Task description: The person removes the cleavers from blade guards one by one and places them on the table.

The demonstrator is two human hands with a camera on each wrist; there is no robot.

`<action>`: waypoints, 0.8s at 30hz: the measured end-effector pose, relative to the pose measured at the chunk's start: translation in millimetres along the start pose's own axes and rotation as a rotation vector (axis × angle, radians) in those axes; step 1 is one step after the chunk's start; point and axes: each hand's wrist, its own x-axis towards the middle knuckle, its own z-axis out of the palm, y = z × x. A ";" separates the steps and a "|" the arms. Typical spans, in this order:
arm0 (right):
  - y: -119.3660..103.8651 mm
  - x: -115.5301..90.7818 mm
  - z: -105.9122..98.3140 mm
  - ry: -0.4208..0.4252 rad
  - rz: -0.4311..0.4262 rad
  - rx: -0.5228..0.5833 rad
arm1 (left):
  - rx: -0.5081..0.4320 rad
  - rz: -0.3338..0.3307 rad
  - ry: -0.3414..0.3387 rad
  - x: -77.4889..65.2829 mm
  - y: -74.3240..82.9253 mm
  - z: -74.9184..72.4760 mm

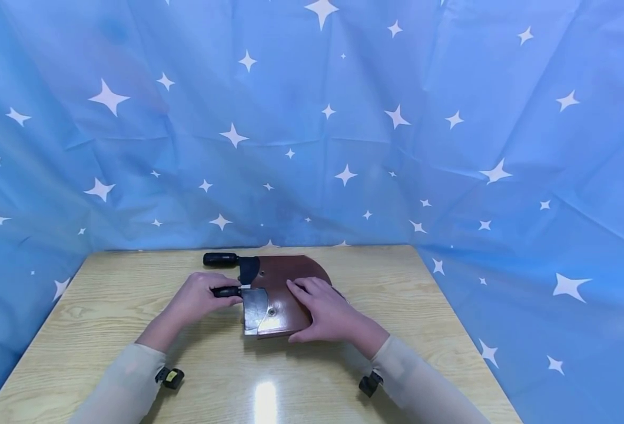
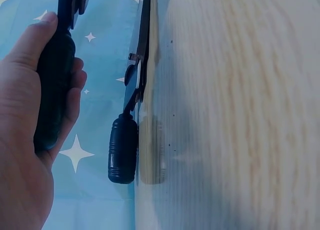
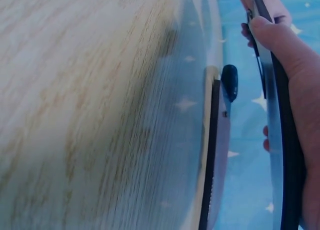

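My left hand (image 1: pixel 204 292) grips the black handle (image 2: pixel 54 90) of a broad-bladed cleaver, its thumb along the top in the left wrist view. A strip of grey blade (image 1: pixel 255 309) shows beside the handle. The rest is covered by a brown sheath (image 1: pixel 285 309) with a rivet. My right hand (image 1: pixel 325 310) holds the sheath's right part, thumb on one side and fingertips on the other in the right wrist view. This cleaver is raised off the table. Behind it, a second sheathed cleaver (image 1: pixel 291 265) lies flat, its black handle (image 2: pixel 122 149) pointing left.
The pale wooden table (image 1: pixel 105 330) reflects light near its front. A blue curtain (image 1: pixel 291 118) with white stars hangs behind and around it. Each wrist wears a small black camera (image 1: pixel 170 377). The lying cleaver is near the back edge, partly overlapped by the raised one.
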 end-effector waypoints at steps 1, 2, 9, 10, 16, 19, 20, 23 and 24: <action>-0.1 -0.2 -0.1 0.000 0.001 0.002 | -0.003 -0.011 -0.005 0.1 0.5 -0.4; -0.3 -0.4 -0.2 0.001 0.002 0.002 | -0.007 -0.022 -0.009 0.2 0.9 -0.8; -0.8 -1.6 -0.6 0.016 -0.008 -0.004 | -0.028 -0.061 -0.039 0.9 4.4 -3.7; -1.0 -1.9 -1.0 0.017 -0.007 -0.005 | -0.025 -0.058 -0.039 0.9 4.5 -4.0; -1.6 -2.8 -2.9 0.017 -0.001 -0.003 | -0.031 -0.059 -0.045 1.1 5.6 -5.2; -1.6 -2.9 -3.2 0.022 -0.002 -0.009 | -0.045 -0.062 -0.046 1.7 5.9 -5.5; -1.5 -2.9 -3.3 0.023 -0.001 -0.013 | -0.047 -0.060 -0.044 2.1 6.1 -5.6; -1.6 -2.5 -4.1 0.025 0.003 -0.018 | -0.040 -0.047 -0.033 3.0 6.2 -5.8; -1.9 -2.5 -4.5 0.024 0.005 -0.016 | -0.034 -0.041 -0.027 3.4 6.3 -5.9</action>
